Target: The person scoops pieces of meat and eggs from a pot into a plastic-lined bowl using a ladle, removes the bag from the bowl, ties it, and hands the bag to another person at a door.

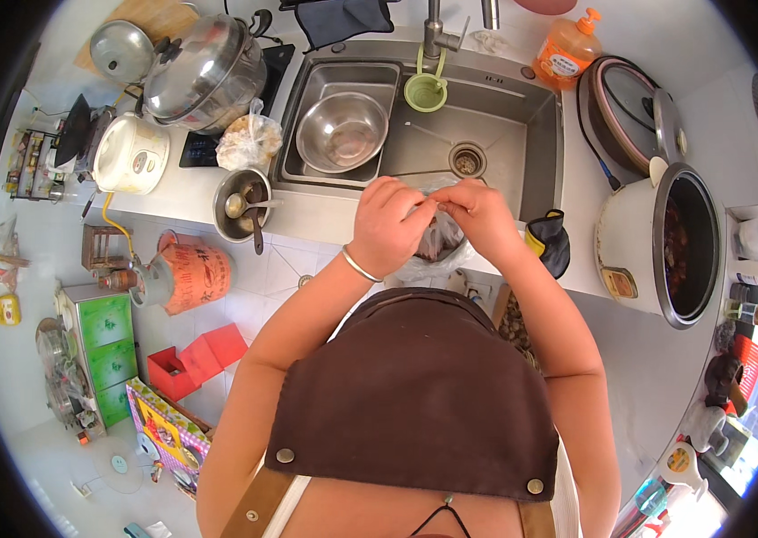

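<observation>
At the front edge of the sink [540,143], my two hands meet over a clear plastic bag [440,240] with something dark inside. My left hand [388,224] is closed, its fingertips pinching at the bag's upper part. Close beside it, my right hand [485,215] is also closed, thumb and finger pressed together at the same spot. What exactly lies between the fingertips is too small to make out. The bag hangs by the counter edge in front of my brown apron [415,386], and its contents are partly hidden.
In the sink's left basin sits a steel bowl [343,133]; a green strainer [425,92] hangs below the faucet [437,36]. Left on the counter are a bowl with ladles [228,226], a rice cooker [130,154] and a big pot [195,76]. An open cooker [639,233] stands right.
</observation>
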